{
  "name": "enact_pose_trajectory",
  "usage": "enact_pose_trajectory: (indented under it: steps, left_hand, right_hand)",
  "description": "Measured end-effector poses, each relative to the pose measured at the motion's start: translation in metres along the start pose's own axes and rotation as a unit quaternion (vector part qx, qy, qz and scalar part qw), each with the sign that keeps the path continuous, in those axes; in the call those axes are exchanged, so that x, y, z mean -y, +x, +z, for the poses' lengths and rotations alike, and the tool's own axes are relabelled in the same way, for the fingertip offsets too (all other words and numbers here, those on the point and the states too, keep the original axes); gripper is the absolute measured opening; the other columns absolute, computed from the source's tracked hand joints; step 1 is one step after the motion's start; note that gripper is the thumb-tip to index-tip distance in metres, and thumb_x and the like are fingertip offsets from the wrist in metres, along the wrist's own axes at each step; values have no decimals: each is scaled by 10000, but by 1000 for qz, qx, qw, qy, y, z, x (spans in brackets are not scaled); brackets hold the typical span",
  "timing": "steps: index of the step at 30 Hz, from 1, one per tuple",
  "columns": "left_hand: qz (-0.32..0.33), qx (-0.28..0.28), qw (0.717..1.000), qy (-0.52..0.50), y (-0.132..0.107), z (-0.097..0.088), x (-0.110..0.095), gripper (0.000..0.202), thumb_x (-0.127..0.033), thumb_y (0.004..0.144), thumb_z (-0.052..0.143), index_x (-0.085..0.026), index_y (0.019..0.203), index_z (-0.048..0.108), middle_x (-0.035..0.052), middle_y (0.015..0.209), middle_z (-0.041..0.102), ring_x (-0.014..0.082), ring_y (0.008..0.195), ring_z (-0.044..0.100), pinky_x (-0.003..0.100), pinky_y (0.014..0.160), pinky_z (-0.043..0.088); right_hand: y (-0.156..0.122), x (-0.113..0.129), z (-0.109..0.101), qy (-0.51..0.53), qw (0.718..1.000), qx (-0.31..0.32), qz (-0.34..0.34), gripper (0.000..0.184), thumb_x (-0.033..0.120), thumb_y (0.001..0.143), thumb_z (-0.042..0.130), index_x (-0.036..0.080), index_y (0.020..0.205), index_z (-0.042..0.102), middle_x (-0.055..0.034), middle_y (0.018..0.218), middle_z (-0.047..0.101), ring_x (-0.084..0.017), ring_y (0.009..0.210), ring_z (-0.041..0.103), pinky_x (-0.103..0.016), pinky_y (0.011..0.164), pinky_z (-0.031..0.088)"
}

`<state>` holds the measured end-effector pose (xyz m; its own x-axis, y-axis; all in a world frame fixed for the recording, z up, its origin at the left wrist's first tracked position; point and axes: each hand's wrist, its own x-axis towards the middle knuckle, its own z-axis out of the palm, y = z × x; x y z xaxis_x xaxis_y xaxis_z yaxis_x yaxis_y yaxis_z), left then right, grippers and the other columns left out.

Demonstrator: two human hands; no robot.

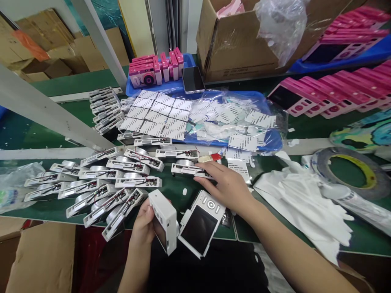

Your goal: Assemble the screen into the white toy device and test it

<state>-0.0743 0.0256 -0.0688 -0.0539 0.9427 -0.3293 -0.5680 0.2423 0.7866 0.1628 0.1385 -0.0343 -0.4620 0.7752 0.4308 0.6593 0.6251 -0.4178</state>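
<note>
My left hand [144,223] is closed on a white toy camera [166,221], held upright on edge at the table's front, its screen side facing left. Farther up, my right hand [227,185] has thumb and fingers on either side of an open-sided white camera body [183,170], whose wires and lens ring show; its right end is hidden under the fingers. Between my forearms a second white camera [200,228] with a dark screen and round button pad lies tilted at the table edge. Several more open white camera bodies [100,173] lie in rows to the left.
A blue tray [273,140] holds white printed cards [152,116] and plastic bags. Behind stand pink cameras [142,73], a phone [193,79] and a cardboard box [238,49]. White cloth [299,199], a tape roll [351,171] and more pink cameras [330,95] are at right. A metal post [55,110] crosses at left.
</note>
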Motion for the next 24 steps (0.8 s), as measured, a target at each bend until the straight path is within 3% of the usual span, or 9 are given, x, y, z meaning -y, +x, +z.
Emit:
enact_pose_trajectory:
  steps: [24]
  left_hand:
    - [-8,32,999,13,-1,-12,3,490,-620,741,787,-180,952,750,66,830,694,183,696,617,290,621,536]
  right_hand:
    - [-1,0,-1,3,999,32,30,336,424,1052,476,208,1189,694,-80,1071,791,-223,897,768,-322,637,601]
